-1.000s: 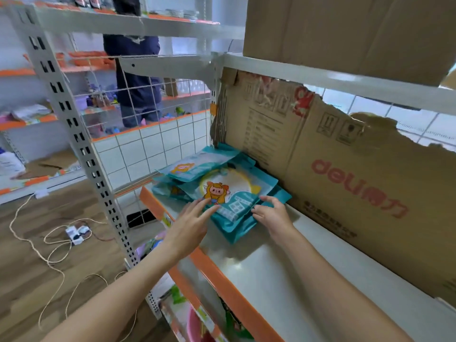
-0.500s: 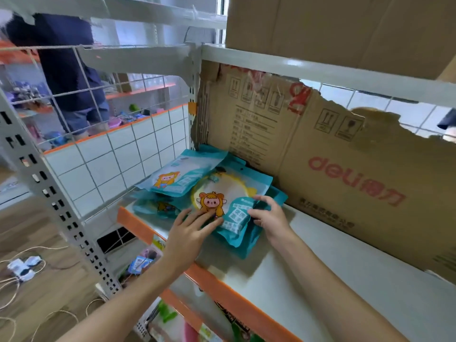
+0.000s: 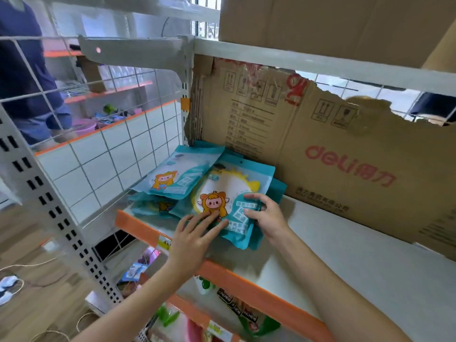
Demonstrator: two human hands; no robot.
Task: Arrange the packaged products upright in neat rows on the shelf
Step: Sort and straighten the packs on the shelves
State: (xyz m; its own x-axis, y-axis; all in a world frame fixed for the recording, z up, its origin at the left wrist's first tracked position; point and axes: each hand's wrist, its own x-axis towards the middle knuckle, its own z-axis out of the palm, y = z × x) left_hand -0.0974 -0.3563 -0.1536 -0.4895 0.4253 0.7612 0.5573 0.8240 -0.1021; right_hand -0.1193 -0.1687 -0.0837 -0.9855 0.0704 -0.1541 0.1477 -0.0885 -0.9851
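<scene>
Pinching the right edge of the top packet (image 3: 229, 198), the right hand (image 3: 267, 218) curls its fingers round it, while the left hand (image 3: 195, 236) lies flat, fingers straight, on its front (cartoon side up). Packets lie flat, piled at the shelf's (image 3: 345, 255) left end.

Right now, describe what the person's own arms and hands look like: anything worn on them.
Both forearms are bare as far as the frame shows: no sleeves in view. The left hand and right hand wear no gloves, and no rings, watch or bracelet are visible. Nails look short and unpainted.
</scene>
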